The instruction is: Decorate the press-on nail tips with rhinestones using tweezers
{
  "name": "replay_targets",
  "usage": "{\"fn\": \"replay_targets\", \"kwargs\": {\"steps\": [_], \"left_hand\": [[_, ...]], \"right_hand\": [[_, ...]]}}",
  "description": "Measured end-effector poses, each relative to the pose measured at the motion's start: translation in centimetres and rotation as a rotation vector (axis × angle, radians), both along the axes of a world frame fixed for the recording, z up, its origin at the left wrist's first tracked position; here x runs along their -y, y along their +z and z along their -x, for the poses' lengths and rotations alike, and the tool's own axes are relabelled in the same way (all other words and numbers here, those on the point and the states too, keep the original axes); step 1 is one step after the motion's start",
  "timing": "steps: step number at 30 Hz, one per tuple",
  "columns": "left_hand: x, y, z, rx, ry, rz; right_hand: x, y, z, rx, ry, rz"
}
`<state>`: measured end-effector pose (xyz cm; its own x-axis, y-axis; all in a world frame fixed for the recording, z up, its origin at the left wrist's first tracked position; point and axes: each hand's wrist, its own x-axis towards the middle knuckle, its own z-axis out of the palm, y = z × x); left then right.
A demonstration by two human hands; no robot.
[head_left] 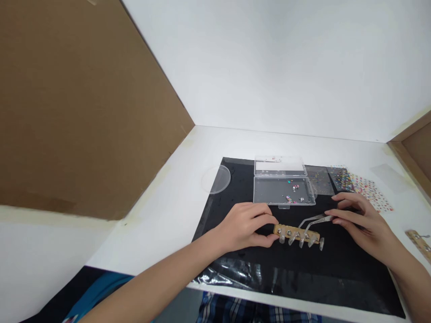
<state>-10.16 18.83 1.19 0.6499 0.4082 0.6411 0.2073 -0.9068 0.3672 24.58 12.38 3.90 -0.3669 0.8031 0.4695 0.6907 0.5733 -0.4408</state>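
My left hand (247,226) pinches the left end of a small wooden strip (296,229), with thumb and fingers closed on it. Along the strip's front edge stand several clear nail tips (302,240), with round metal pieces behind them. Bent-tip tweezers (318,220) are gripped in my right hand (365,220). Their two prongs are apart and point down at the middle of the strip; whether they touch it I cannot tell. Just behind lies an open clear plastic case (269,190) with small coloured gems (290,198) in its tray.
A black sheet (242,262) covers much of the white table. A clear round disc (220,179) lies at its left edge. Sticker sheets with coloured dots (370,190) lie at the right, and another wooden strip (418,244) at the far right. A brown panel (77,103) bounds the left side.
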Motion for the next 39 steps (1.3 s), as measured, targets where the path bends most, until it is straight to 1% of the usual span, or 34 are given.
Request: {"fn": "replay_targets", "kwargs": {"steps": [5,14,23,30,35,39], "left_hand": [[-0.02,-0.15,0.15,-0.028,0.007,0.014],[-0.05,-0.16,0.17,-0.018,0.014,0.015],[-0.04,-0.12,0.1,-0.011,0.022,0.028],[-0.1,-0.25,0.01,-0.001,0.023,0.016],[-0.08,-0.11,-0.14,0.012,0.032,-0.002],[-0.06,-0.03,-0.18,0.007,0.031,0.005]], "right_hand": [[0.0,0.09,-0.18,-0.018,-0.042,-0.009],[-0.17,0.02,-0.2,0.018,0.018,-0.092],[-0.12,0.26,-0.06,0.014,0.019,-0.08],[-0.12,0.27,-0.05,0.031,0.012,-0.11],[-0.23,0.19,-0.08,0.046,0.037,-0.119],[-0.23,0.24,0.01,0.038,0.03,-0.125]]}}
